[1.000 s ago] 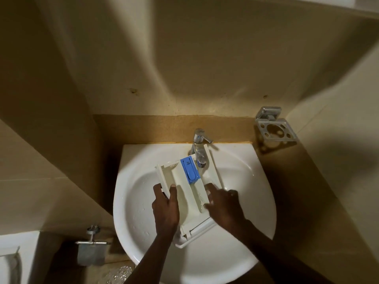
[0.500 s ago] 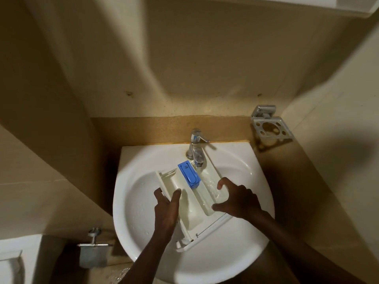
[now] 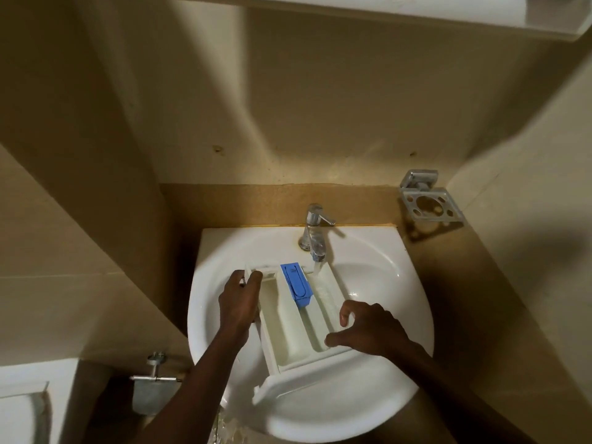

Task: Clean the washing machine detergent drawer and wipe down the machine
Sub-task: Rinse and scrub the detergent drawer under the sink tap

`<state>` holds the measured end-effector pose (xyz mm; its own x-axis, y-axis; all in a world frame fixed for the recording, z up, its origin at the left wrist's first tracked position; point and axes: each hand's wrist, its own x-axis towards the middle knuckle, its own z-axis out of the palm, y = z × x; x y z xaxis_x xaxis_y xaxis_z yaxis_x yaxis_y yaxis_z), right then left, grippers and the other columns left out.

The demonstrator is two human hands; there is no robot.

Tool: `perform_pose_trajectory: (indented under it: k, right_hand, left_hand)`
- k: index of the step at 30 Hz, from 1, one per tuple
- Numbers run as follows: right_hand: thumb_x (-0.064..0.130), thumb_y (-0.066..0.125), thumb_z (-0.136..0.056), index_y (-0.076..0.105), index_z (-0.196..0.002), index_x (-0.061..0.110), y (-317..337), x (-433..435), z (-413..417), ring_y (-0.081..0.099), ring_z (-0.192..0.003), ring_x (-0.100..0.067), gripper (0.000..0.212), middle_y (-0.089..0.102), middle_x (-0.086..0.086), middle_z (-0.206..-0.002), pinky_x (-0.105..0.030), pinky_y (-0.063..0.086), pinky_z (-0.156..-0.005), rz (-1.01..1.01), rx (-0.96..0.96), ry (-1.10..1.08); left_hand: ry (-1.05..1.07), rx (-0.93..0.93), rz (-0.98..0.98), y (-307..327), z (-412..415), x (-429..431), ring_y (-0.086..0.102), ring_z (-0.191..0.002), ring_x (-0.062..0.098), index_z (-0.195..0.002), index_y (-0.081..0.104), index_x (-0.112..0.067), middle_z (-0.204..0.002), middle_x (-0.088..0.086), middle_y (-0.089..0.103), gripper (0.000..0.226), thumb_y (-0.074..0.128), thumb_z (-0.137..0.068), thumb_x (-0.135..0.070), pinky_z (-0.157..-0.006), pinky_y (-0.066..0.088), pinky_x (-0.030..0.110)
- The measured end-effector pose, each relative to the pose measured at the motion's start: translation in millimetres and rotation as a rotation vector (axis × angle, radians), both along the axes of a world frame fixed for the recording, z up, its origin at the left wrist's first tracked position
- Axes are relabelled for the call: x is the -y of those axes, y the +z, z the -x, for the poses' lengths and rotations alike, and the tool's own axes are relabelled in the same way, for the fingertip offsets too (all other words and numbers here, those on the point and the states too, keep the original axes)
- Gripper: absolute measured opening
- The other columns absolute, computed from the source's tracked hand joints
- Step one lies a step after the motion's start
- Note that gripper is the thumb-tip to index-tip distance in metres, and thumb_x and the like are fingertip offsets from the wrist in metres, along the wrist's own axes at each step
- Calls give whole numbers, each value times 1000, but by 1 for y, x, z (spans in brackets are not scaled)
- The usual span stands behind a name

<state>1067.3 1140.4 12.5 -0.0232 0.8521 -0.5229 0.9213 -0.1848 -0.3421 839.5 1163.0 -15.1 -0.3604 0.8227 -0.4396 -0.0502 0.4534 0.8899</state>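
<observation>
A metal paper holder (image 3: 150,387) hangs below the white ceramic washbasin's (image 3: 389,277) left edge. The left hand (image 3: 238,304) clutches the far left corner of the white plastic detergent drawer (image 3: 288,331), which lies tilted in the basin. Its blue rectangular insert (image 3: 298,283) sits mid-drawer. Water runs from the chrome tap (image 3: 315,235) at the basin's back edge into the drawer's far right corner. The right hand (image 3: 373,330) curls over the drawer's right wall, grasping it.

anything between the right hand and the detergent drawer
Nothing visible. The right hand is at the right wall of the detergent drawer; the blue insert sits in the middle channel, clear of it. The left hand grips the far left corner.
</observation>
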Motion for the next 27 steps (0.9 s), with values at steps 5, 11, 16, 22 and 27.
perform_pose_trajectory:
  k: [5, 11, 16, 22, 27]
  right_hand:
    - [64, 72, -51, 53, -80, 32, -4, 4, 8, 55, -78, -6, 47, 58, 13, -86, -23, 43, -66, -6, -49, -10]
    - [59, 75, -55, 53, -84, 31, 16, -15, 32, 54, -84, -13, 46, 57, 9, -89, -26, 41, -68, -24, -9, 96]
    - [59, 75, -64, 50, -98, 34, 32, -41, 53, 52, -87, -15, 49, 53, 8, -94, -29, 39, -71, -172, -6, 225]
    - [19, 72, -79, 59, -104, 24, 12, -48, 56, 55, -112, -17, 28, 57, 4, -121, -27, 48, -89, -638, -179, 280]
    - [7, 55, -78, 62, -87, 16, -17, -30, 62, 61, -91, -19, 15, 60, 2, -94, -28, 54, -75, -777, -30, 412]
  left_hand:
    - [58, -37, -1, -4, 7, 7, 63, -76, 27, -81, 58, -22, -82, 4, 66, 15, 59, -90, -33, -75, 56, 45]
    - [223, 4, 62, 3, 29, 9, 55, -64, 23, -102, 55, -22, -82, 4, 57, 18, 59, -88, -33, -64, 48, 34]
    - [392, 259, -4, 7, 47, 4, 65, -86, 26, -121, 59, -23, -111, 9, 66, 43, 66, -82, -39, -66, 51, 33]
    - [454, 360, -267, 20, 41, 8, 67, -89, 21, -108, 61, -27, -110, 7, 69, 13, 59, -96, -30, -85, 55, 42]
    - [475, 424, -270, 16, 30, 9, 67, -96, 28, -98, 63, -29, -103, 6, 70, 9, 54, -99, -27, -91, 53, 48]
